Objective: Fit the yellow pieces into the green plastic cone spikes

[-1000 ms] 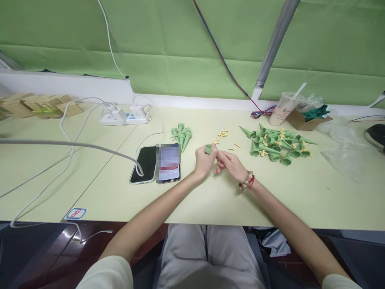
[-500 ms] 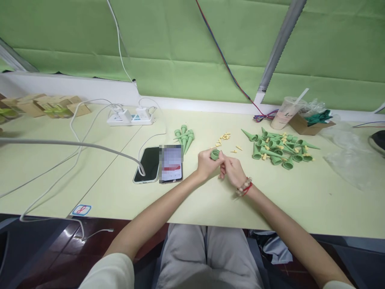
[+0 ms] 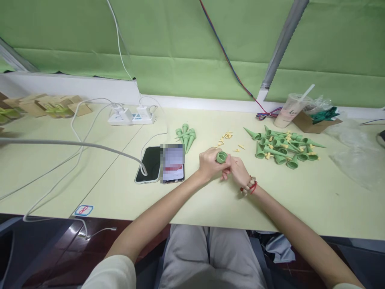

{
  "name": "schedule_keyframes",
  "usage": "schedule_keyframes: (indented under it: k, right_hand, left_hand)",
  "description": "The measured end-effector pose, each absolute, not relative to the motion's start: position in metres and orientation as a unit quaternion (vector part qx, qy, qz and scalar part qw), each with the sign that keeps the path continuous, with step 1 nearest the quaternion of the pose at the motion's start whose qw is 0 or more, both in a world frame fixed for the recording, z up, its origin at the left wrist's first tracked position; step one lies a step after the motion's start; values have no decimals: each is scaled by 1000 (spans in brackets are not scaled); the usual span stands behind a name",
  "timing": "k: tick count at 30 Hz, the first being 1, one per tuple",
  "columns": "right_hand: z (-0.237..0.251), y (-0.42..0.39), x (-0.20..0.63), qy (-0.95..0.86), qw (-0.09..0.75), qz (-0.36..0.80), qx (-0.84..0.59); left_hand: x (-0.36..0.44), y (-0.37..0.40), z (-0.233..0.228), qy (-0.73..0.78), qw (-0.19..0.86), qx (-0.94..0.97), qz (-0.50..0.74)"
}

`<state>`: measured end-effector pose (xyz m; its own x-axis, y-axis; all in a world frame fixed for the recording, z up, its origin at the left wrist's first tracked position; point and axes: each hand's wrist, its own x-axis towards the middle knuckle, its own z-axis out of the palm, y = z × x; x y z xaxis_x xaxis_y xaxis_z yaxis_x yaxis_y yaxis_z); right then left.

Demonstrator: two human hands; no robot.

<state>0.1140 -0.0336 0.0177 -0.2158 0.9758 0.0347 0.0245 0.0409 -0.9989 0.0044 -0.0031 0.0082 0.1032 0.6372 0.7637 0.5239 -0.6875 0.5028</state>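
My left hand (image 3: pixel 208 163) is closed around a green hollow plastic spike (image 3: pixel 221 157), its round open end facing up. My right hand (image 3: pixel 239 170), with a beaded bracelet and red cord at the wrist, has thumb and fingers pinched at the right side of that spike. The spike's lower part is hidden by the hands. Just beyond them lie small yellow plastic pegs (image 3: pixel 227 135). A pile of green spikes mixed with yellow pegs (image 3: pixel 281 146) sits to the right. Several capped green spikes (image 3: pixel 186 135) lie together to the left.
Two phones, one dark (image 3: pixel 148 162) and one lit (image 3: pixel 173 170), lie left of my hands. A power strip (image 3: pixel 132 117) with white cables is behind them. At the back right stand a drink cup (image 3: pixel 290 111), a cardboard box (image 3: pixel 309 123) and clear plastic bags (image 3: pixel 355 160).
Both hands have shifted slightly right in view with the spike, whose open end shows more now. The view itself has moved a little. The piles look the same.
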Motion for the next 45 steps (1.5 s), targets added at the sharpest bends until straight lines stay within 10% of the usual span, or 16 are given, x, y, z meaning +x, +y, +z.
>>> schedule_keyframes:
  k: [5, 13, 17, 24, 30, 45]
  right_hand:
    - [15, -32, 114, -553, 430, 561, -441]
    - [15, -28, 126, -764, 397, 179, -476]
    - [12, -19, 131, -755, 427, 119, -484]
    - [8, 11, 157, -612, 606, 125, -492]
    - [11, 33, 221, -469, 643, -181, -577]
    - [0, 33, 265, -371, 498, -187, -761]
  left_hand:
    - [1, 2, 3, 363, 18, 778, 512]
    - [7, 15, 9, 463, 541, 525, 465]
    - [7, 20, 6, 396, 618, 545, 405]
    - [-3, 16, 5, 466, 306, 726, 403]
    - [-17, 25, 2, 647, -12, 705, 290]
    - [-27, 35, 3, 687, -78, 696, 195]
